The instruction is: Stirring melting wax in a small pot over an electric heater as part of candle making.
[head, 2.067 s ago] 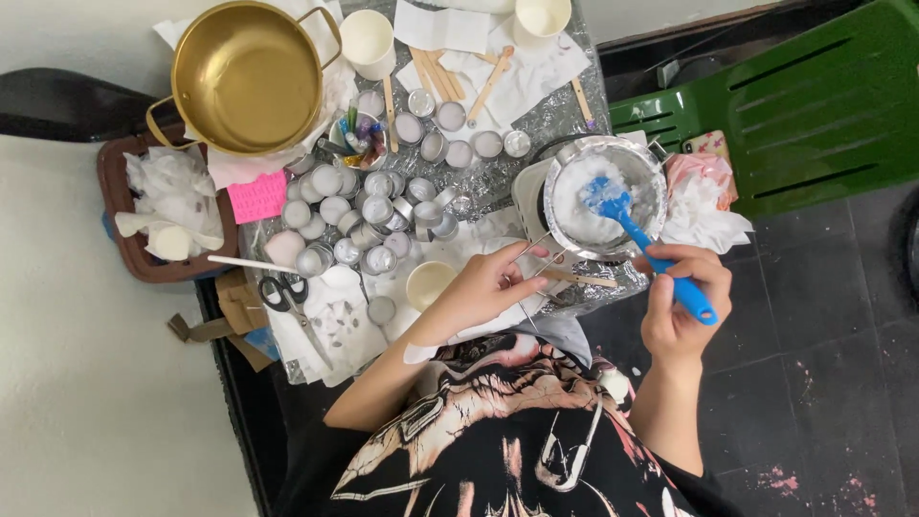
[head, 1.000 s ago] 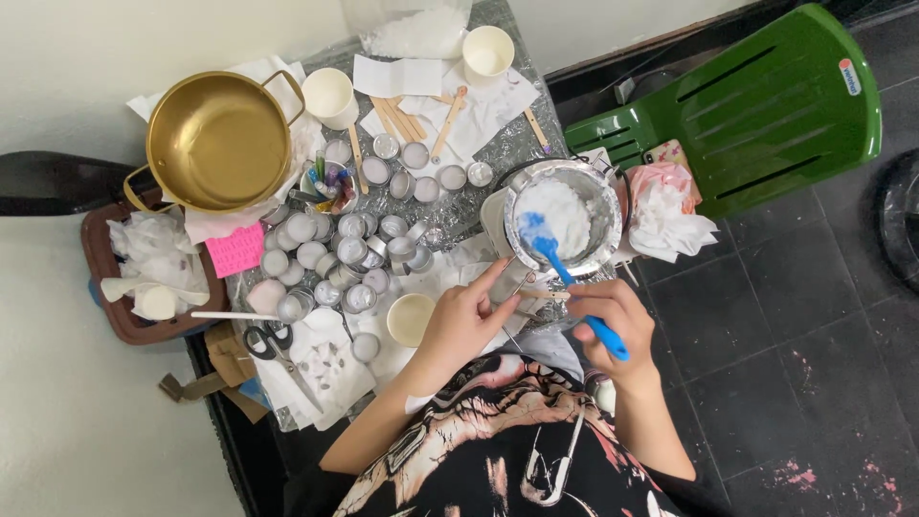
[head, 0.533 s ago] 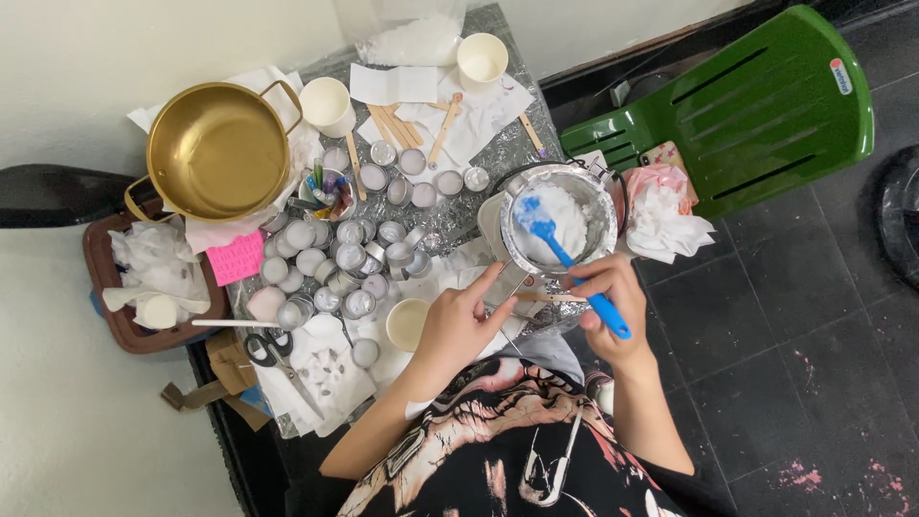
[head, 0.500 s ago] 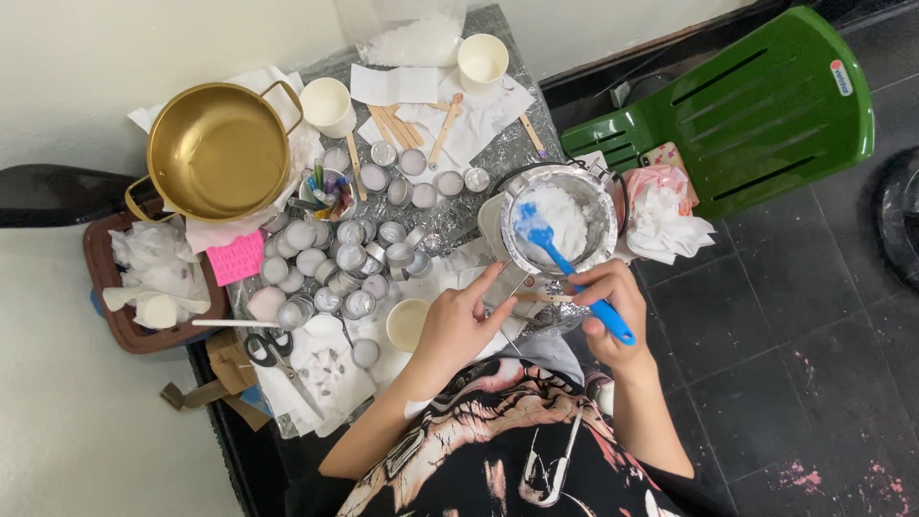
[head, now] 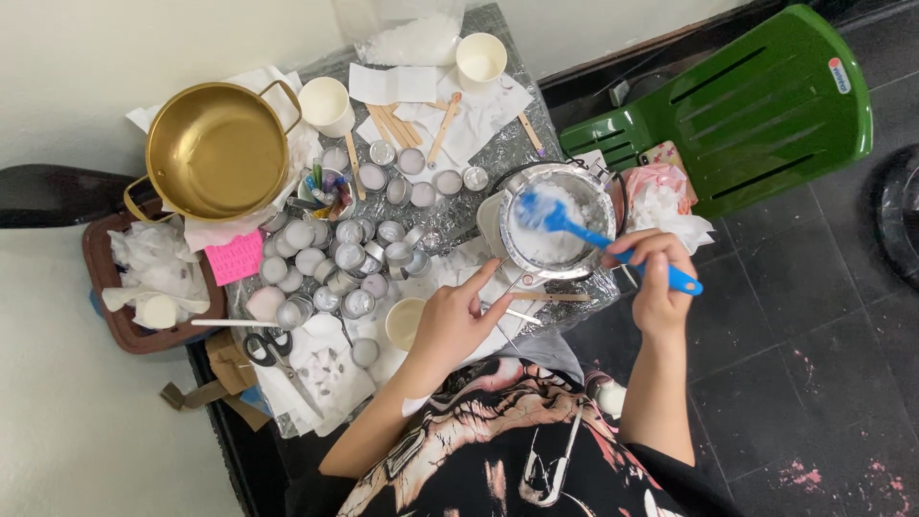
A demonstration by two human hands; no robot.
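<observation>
Right hand (head: 657,278) stirs metal bowl (head: 560,230) with blue spatula (head: 593,236).

light: bright, even | shadows: soft, faint | glare: foil sheen | focus: sharp | edges: slight wide-angle stretch

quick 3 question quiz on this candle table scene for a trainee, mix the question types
1. True or false: the right hand holds the blue spatula.
2. What fills the metal pot that the spatula reaches into?
3. The left hand rests nearest to: A) the gold pan B) the pot's wire handle C) the green chair

Key:
1. True
2. White flaky wax-like stuff
3. B
</observation>
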